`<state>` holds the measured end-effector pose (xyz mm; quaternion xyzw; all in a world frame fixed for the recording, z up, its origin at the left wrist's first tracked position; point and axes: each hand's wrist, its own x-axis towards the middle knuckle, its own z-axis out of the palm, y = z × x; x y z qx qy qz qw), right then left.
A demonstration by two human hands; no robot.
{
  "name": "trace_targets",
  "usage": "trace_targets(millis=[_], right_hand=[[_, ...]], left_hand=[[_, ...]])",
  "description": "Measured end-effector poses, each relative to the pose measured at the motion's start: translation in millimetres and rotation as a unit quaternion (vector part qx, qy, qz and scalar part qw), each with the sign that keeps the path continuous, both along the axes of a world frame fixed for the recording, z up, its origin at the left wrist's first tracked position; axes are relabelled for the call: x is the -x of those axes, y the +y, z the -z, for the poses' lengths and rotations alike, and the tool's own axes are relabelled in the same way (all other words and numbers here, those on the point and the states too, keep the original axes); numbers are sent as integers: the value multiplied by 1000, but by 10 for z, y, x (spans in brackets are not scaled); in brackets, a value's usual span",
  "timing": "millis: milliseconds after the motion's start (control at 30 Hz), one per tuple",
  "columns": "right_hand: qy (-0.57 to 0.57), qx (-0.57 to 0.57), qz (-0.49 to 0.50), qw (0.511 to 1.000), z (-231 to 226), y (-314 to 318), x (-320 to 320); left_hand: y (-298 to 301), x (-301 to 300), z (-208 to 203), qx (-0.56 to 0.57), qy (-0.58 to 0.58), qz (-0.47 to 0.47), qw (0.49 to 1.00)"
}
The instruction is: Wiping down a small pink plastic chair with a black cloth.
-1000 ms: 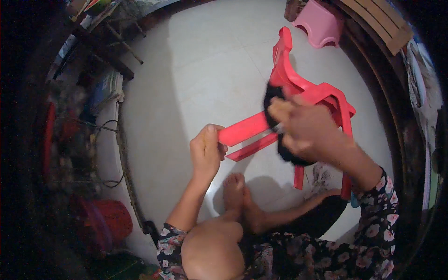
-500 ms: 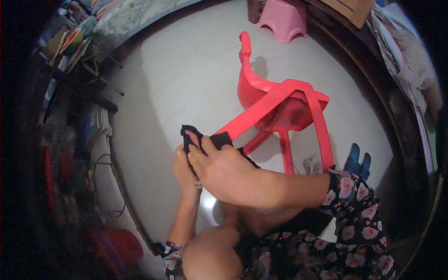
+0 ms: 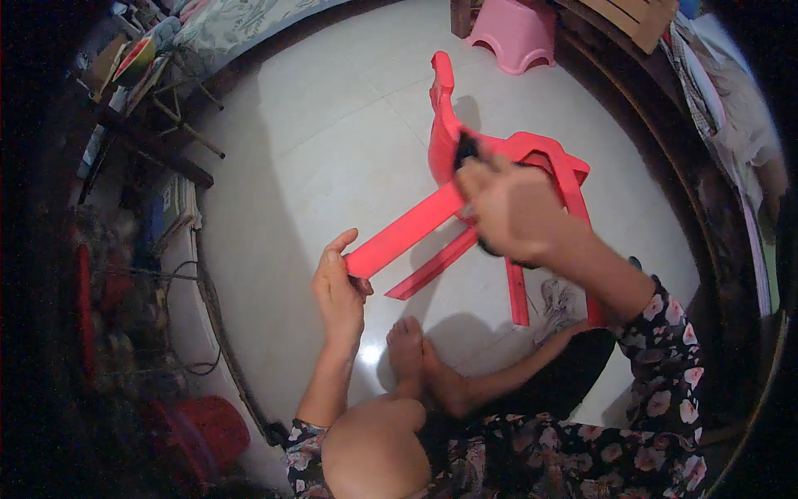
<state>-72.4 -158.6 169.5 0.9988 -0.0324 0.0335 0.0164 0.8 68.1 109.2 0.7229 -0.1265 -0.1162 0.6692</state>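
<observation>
A red plastic chair (image 3: 407, 237) lies tipped over on the floor, its legs pointing toward me and its backrest at the far side. My left hand (image 3: 338, 291) grips the foot end of the nearest leg, with fingers curled around its tip. Farther up that leg, where it meets the seat, my right hand (image 3: 519, 208) is closed on a black cloth (image 3: 467, 151) pressed against the red plastic. The right fingers are smeared by motion. Part of the cloth hangs below that hand, and the hand and forearm hide some of the seat.
A pink plastic stool (image 3: 514, 35) stands at the far right. Crumpled clear plastic (image 3: 559, 303) lies by the chair legs, near my bare feet (image 3: 407, 353). A red bucket (image 3: 199, 437) is at the lower left, and a folding metal stand (image 3: 179, 116) at the far left.
My right hand has moved with the black cloth from the leg's foot end up toward the seat. My left hand now holds the bare leg tip, where the cloth was bunched before.
</observation>
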Motion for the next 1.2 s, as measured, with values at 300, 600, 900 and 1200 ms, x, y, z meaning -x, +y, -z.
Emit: trace_targets(millis=[300,600,900,1200], right_hand=[[-116,-16,-208,971,114,971,-155],[-86,82,-98,988,-16,-87,23],[-129,27,-204,970,-13,1123,-136],[-25,17,-65,997,-58,131,-37]], left_hand=[[-45,-22,175,12,-66,-56,996],[23,-38,58,-9,-19,5,1000],[-54,-21,120,32,-54,-36,997],[8,38,51,14,-8,-3,1000]])
